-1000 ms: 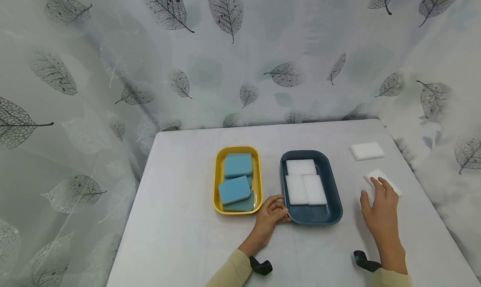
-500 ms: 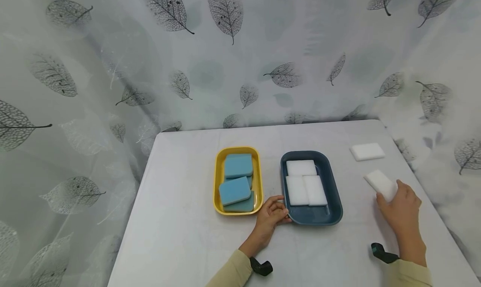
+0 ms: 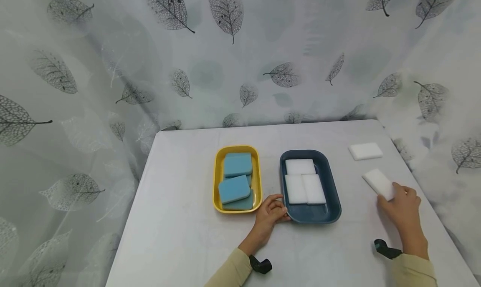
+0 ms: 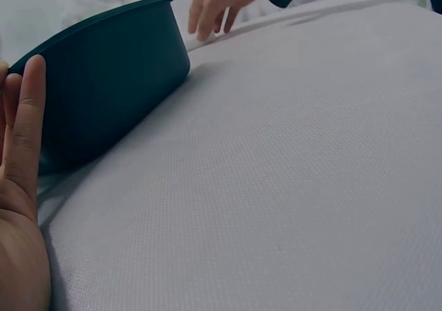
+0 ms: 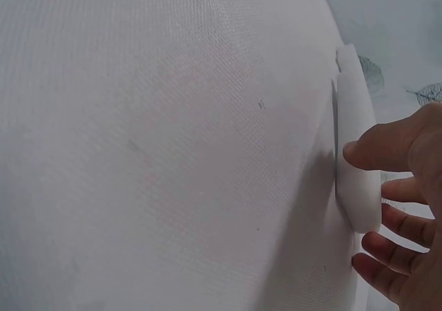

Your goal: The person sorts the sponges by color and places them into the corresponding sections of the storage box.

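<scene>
Right hand [image 3: 401,203] pinching the near end of a white sponge [image 3: 377,182] at the right side of the table [image 3: 180,237], thumb on one long face and fingers curled round the other, as shown close up by the right wrist view [image 5: 356,159]. Whether lifted clear or resting on the cloth by its far end, cannot tell. Likely very light, soft and springy, a foam block with a dry, slightly grippy surface; hard to drop, easy to dent, so a gentle pinch across the narrow width, near the middle rather than at the tip, should stop it from drooping or twisting. Left hand [image 3: 271,214] curled round the near left corner of the blue tray [image 3: 334,203], fingers against its wall [image 4: 103,76], steadying it. Three more white sponges [image 3: 304,182] lying flat inside that tray, leaving bare floor at the near end. One more white sponge [image 3: 365,151] flat on the table farther off, well apart from the held one. Yellow tray [image 3: 217,182] just left of the blue one, filled with blue sponges [image 3: 236,178] stacked loosely. Leaf-patterned curtain [image 3: 240,57] behind and to both sides.
</scene>
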Action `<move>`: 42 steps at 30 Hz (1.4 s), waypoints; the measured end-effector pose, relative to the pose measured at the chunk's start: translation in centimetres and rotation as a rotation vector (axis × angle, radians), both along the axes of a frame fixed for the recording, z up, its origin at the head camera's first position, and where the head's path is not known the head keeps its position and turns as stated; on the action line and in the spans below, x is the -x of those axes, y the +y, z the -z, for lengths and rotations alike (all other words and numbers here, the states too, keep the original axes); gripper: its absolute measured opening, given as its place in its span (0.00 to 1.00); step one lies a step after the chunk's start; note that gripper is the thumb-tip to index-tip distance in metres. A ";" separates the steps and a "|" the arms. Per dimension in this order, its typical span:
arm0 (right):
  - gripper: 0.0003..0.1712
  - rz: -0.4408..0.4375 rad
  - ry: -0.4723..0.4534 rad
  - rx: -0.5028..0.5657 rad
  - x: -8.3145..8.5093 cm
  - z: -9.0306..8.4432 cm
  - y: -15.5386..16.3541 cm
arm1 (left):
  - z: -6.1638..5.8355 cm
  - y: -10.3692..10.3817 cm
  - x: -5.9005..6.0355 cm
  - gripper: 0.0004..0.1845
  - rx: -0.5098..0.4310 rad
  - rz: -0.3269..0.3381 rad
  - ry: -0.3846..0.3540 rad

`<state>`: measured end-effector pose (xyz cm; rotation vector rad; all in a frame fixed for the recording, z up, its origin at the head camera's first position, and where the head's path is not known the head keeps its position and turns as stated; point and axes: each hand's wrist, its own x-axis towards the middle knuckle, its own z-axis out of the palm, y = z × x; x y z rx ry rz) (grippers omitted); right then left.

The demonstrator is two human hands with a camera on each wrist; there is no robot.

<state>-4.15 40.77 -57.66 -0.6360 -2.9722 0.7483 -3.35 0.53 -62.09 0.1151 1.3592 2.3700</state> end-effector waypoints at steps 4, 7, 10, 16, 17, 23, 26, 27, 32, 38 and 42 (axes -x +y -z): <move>0.40 0.004 -0.008 0.017 0.0 -0.3 -0.2 | -0.1 -0.1 0.0 0.26 -0.001 0.004 0.000; 0.40 0.001 0.003 0.030 -0.1 -0.6 -0.6 | -0.2 -0.1 0.1 0.27 0.000 0.008 -0.003; 0.40 -0.007 0.021 0.046 -0.2 -1.1 -1.2 | -0.1 0.0 0.0 0.26 0.001 0.009 -0.007; 0.41 -0.052 0.073 0.065 -0.2 -1.9 -2.2 | -0.2 0.1 0.0 0.25 0.014 0.013 0.001; 0.41 -0.065 0.085 0.064 -0.2 -2.0 -2.4 | -0.2 0.1 0.0 0.25 0.013 0.014 0.001; 0.40 -0.179 0.154 0.100 -0.5 -3.0 -3.7 | -0.4 0.0 -0.1 0.27 0.006 0.023 -0.015; 0.40 -0.249 0.174 0.122 -0.8 -3.7 -4.6 | -0.4 0.0 -0.1 0.28 0.010 0.022 -0.018; 0.39 -0.271 0.179 0.128 -0.9 -4.0 -4.9 | -0.4 0.0 -0.1 0.27 0.011 0.022 -0.017; 0.36 -0.377 0.208 0.167 -1.3 -5.4 -6.5 | -0.2 -0.1 -0.1 0.27 0.001 0.014 -0.005; 0.28 -0.483 0.219 0.203 -1.9 -6.4 -8.8 | -0.1 -0.3 -0.1 0.27 -0.009 0.016 -0.007; 0.26 -0.546 0.211 0.252 -2.1 -6.7 -10.1 | -0.2 -0.4 0.0 0.27 -0.010 0.019 -0.004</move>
